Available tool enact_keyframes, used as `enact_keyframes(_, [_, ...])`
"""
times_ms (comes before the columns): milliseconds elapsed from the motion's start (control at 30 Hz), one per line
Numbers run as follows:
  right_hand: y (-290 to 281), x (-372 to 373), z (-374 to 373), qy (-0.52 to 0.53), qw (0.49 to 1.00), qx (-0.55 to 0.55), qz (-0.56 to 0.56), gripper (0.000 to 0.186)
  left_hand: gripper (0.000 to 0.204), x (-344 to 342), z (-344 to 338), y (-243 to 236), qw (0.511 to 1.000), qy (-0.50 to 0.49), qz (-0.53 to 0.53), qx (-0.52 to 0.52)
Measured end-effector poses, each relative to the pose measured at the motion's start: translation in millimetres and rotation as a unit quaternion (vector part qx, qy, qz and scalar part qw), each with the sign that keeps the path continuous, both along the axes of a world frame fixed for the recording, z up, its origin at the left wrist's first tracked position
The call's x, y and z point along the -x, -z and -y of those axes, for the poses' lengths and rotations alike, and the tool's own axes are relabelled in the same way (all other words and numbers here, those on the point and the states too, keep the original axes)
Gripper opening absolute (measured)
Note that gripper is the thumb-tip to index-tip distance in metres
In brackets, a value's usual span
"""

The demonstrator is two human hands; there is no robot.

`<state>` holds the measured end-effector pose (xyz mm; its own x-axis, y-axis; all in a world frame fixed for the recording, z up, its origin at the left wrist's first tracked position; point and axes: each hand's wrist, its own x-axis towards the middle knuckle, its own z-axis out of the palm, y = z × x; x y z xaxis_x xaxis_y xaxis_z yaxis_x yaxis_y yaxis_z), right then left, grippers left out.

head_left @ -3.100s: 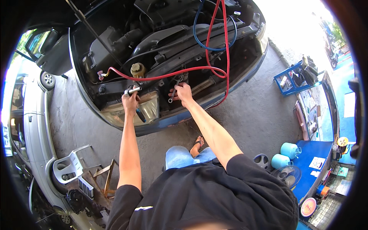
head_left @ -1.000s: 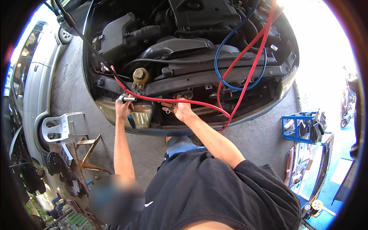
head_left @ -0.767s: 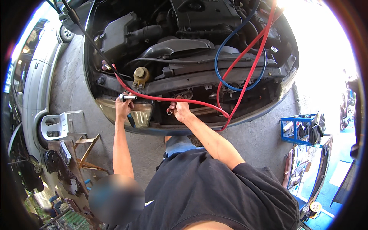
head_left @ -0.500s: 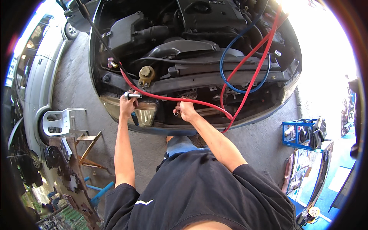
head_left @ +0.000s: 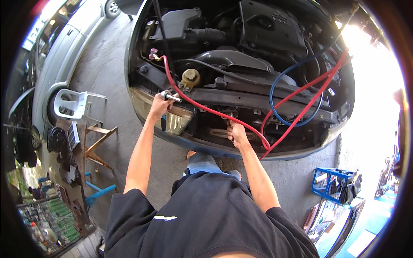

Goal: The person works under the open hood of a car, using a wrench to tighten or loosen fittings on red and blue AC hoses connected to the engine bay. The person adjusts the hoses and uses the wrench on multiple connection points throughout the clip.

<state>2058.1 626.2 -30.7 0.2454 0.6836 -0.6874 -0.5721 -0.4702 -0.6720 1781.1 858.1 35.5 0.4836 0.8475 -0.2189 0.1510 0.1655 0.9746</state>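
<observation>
My left hand (head_left: 159,106) is closed round a shiny metal socket wrench (head_left: 172,98), just above the headlight (head_left: 177,120) at the car's front left. The tool's round end points right, close to the red hose (head_left: 202,105). My right hand (head_left: 237,134) is a fist inside the opening behind the front bumper, under the red hose. It grips what looks like a small wrench, mostly hidden by the fingers; its ring end showed half a second ago. Metal parts of the hood latch area (head_left: 232,115) lie just beyond that fist.
The engine cover (head_left: 273,28) and a yellowed reservoir cap (head_left: 190,76) lie beyond my hands. A blue hose (head_left: 272,96) loops at right. A prop rod (head_left: 162,38) rises at left. A white plastic chair (head_left: 73,103) and a blue rack (head_left: 329,184) stand on either side.
The view has shifted, so the car sits further right. My right fist has turned and lowered slightly, and the ring end no longer shows. My left hand still holds the socket wrench, now angled downward.
</observation>
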Motion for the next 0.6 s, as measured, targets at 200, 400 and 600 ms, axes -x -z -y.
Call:
enact_keyframes(200, [-11.2, -7.7, 7.0, -0.097, 0.994, 0.008, 0.058, 0.031, 0.033, 32.5, -5.7, -42.7, 0.995, 0.084, -0.053, -0.010])
enact_keyframes(400, [-5.9, 16.6, 32.3, -0.155, 0.981, 0.049, 0.104, 0.036, 0.032, 48.1, -9.7, -98.8, 0.954, 0.191, -0.136, -0.188])
enact_keyframes(600, [-18.0, 43.2, 36.2, -0.234, 0.955, 0.000, 0.183, 0.037, 0.027, 49.4, -27.0, -92.6, 0.765, 0.257, -0.309, -0.503])
